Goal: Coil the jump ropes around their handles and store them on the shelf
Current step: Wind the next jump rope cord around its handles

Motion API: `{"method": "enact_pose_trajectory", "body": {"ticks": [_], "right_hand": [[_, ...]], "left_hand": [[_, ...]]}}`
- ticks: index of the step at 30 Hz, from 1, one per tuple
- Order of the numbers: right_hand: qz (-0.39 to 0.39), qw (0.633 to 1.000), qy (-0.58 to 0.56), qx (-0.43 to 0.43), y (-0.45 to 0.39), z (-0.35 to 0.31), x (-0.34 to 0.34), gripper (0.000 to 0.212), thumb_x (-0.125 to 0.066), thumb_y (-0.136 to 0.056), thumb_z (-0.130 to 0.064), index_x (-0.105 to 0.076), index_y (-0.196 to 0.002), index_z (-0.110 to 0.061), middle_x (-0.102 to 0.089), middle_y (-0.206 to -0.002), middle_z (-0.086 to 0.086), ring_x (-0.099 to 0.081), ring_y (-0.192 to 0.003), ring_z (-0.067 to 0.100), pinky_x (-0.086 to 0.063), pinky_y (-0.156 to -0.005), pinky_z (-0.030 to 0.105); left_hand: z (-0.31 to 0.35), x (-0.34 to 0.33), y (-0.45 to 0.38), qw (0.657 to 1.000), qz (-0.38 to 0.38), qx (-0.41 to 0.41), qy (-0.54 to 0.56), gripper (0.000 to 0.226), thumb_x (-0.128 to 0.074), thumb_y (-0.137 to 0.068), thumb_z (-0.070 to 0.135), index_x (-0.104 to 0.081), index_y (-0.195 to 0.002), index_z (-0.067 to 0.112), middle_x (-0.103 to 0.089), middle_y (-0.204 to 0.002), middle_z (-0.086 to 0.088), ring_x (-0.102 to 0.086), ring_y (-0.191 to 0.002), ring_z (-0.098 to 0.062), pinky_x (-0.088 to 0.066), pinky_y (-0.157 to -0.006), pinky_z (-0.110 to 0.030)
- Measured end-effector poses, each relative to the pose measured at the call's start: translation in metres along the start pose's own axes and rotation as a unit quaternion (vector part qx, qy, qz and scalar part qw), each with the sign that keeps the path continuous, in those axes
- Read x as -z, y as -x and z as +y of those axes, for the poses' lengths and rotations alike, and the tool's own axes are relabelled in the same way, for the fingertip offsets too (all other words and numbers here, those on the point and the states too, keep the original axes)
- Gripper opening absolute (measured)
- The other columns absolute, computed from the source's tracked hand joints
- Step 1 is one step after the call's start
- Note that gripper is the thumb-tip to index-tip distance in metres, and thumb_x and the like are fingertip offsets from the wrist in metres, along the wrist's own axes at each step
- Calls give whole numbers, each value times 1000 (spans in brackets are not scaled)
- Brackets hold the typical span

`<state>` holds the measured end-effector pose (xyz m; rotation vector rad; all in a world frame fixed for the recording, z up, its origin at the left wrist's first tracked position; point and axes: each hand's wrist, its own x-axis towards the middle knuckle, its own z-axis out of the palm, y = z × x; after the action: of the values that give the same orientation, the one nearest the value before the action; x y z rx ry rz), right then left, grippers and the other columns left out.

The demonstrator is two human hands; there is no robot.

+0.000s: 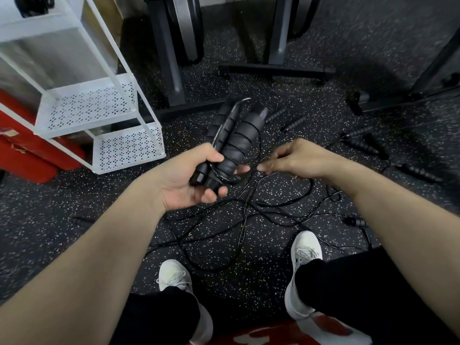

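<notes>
My left hand (pixel 189 178) grips a pair of black jump-rope handles (pixel 236 138) held side by side, pointing up and away, with thin black rope wound several turns around them. My right hand (pixel 296 158) pinches the loose black rope (pixel 254 168) just right of the handles. The rest of that rope drops to a tangle of black ropes (pixel 239 220) on the floor between my feet. More black handles (pixel 361 143) lie on the floor to the right. The white shelf unit (pixel 97 105) stands at the left.
The floor is dark speckled rubber. Grey exercise-machine bases (pixel 273 69) stand behind the ropes. A red case (pixel 27 155) lies under the shelf at the left. My white shoes (pixel 305 247) flank the rope tangle. A dark bundle sits on the top shelf (pixel 34 5).
</notes>
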<state>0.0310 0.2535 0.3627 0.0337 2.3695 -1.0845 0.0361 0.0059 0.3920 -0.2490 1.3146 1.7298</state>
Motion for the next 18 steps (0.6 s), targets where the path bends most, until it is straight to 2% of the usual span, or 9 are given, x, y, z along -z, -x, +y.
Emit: {"method": "enact_pose_trajectory", "body": {"ticks": [3,5,8,10,11,13,14,15,18], "right_hand": [[30,999,1,13,-4,3,-4,33,-79,-76,-59,-75,-74,-26,-46,-49,-13,-41,-49,6,-33,-56,26],[56,998,-36,23,-6,4,-1,34,-80,-74,-61,-76,-73,-27,-52,-59,-3,-42,-57,13,-36,-60,28],[50,998,-26,26,-11,8,-2,27,-85,-69,-53,-75,-72,-28,-67,-71,5,-55,-68,15,-49,-71,36],[16,999,-2,50,-10,7,-8,14,-84,-73,-33,-71,-74,-27,-70,-74,-4,-62,-73,15,-54,-74,36],[9,998,-15,66,-14,8,-8,13,-78,-79,-14,-68,-79,-21,-69,-72,-5,-64,-73,14,-57,-75,35],[-24,995,-76,61,-13,4,-6,28,-57,-90,12,-57,-71,-9,-63,-53,-10,-62,-60,4,-51,-60,14],[-27,996,-77,47,-12,1,-6,28,-56,-92,11,-57,-69,-6,-59,-46,-11,-58,-54,2,-45,-50,9],[-25,997,-73,28,-12,-1,-7,22,-65,-92,1,-62,-70,-3,-60,-46,-10,-57,-55,5,-44,-47,9],[-6,999,9,45,-11,-4,-11,24,-88,-74,-38,-79,-76,-17,-73,-68,-4,-58,-59,4,-45,-54,12]], "left_hand": [[-1,-2,-4,998,26,19,-47,42,-59,-76,20,-65,-116,7,-65,-114,-15,-58,-53,-16,-40,-37,-18],[-3,-2,-5,996,38,27,-76,29,-57,-88,15,-63,-115,6,-64,-111,-16,-61,-55,-17,-42,-39,-19],[-9,0,-4,991,-20,20,-130,34,-56,-89,18,-62,-121,7,-72,-119,-10,-62,-55,-18,-43,-40,-20],[-11,-1,-2,981,-90,22,-171,45,-54,-82,18,-59,-126,12,-74,-120,-9,-63,-56,-19,-43,-41,-20],[-12,-4,-2,973,-118,30,-195,47,-56,-81,17,-56,-128,14,-75,-115,-10,-63,-57,-19,-45,-42,-21],[-15,-10,-3,955,-131,54,-259,46,-59,-80,17,-52,-126,14,-75,-91,-7,-64,-58,-19,-47,-43,-22],[-17,-14,-4,945,-126,64,-295,46,-60,-80,16,-50,-125,13,-72,-83,-6,-65,-58,-20,-49,-44,-23],[-19,-18,-5,935,-122,70,-326,46,-61,-81,16,-48,-126,13,-70,-84,-7,-65,-58,-20,-51,-44,-24],[-26,-24,-8,911,-111,67,-391,44,-63,-94,4,-42,-129,19,-61,-106,-15,-68,-60,-23,-55,-46,-27]]}}
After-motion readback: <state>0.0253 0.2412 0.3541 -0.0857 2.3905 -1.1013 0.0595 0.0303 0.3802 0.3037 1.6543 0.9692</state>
